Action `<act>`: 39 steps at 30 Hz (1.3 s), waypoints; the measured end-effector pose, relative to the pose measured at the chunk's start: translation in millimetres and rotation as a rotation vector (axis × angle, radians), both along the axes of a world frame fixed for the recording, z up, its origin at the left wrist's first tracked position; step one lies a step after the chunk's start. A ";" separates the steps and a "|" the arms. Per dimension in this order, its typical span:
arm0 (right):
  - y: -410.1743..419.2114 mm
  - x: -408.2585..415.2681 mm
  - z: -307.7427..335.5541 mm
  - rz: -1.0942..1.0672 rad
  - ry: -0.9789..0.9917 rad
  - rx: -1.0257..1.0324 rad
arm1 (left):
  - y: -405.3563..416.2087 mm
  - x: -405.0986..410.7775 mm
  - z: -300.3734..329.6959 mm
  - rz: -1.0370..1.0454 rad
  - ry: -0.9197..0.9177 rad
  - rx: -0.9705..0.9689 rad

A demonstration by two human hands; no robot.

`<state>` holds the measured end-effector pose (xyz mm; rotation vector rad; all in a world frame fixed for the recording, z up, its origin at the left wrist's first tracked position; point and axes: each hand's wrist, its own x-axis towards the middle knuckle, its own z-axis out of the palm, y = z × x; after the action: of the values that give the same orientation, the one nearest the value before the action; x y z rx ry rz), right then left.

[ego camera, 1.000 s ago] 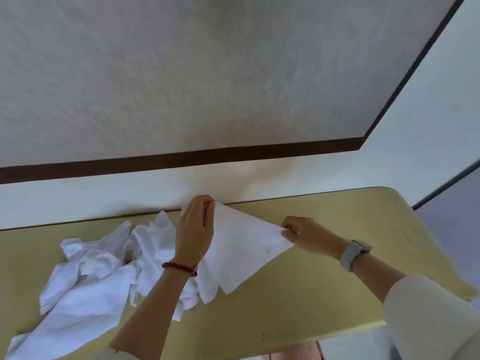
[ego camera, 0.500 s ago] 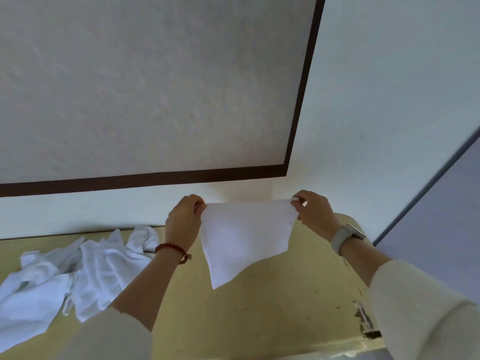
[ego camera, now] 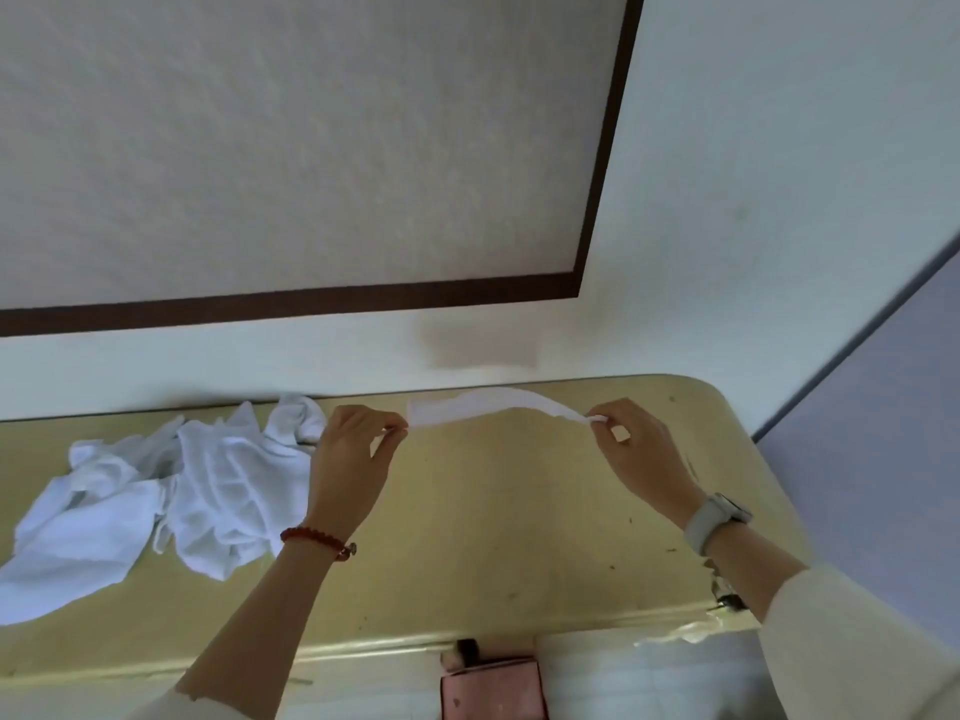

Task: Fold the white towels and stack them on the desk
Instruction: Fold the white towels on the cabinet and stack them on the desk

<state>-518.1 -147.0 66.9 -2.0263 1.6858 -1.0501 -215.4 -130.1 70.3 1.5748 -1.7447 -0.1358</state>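
Note:
A white towel [ego camera: 488,405] is stretched between my two hands above the far part of the yellow desk [ego camera: 498,537], seen almost edge-on as a thin band. My left hand [ego camera: 353,454] pinches its left corner between thumb and fingers. My right hand [ego camera: 631,449] pinches the right corner. A heap of crumpled white towels [ego camera: 171,491] lies on the desk's left side, just left of my left hand.
The desk's back edge runs along a white wall with a dark-framed panel [ego camera: 597,200]. Its right end is rounded, with a grey partition [ego camera: 883,433] beyond. A pink object [ego camera: 493,688] sits below the desk's front edge.
The towel, lifted from the heap and held hanging in front of me, has swung up flat toward the wall. My hands have moved farther apart and lower over the desk.

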 end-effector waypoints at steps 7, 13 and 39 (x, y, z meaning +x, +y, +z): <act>88.8 -11.1 -109.6 0.122 0.266 0.666 | 76.6 15.7 -111.3 -0.205 -0.177 0.638; 107.8 -5.2 -127.0 0.010 0.186 0.865 | 88.6 9.5 -143.2 -0.107 0.153 0.894; 3.0 29.1 -175.7 -0.410 -0.058 0.632 | -23.0 1.2 -189.1 0.166 0.361 0.695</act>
<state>-489.0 -144.1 -108.8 -1.2768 2.1096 -0.5544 -214.2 -153.1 -118.7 2.0083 -1.3340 -0.9663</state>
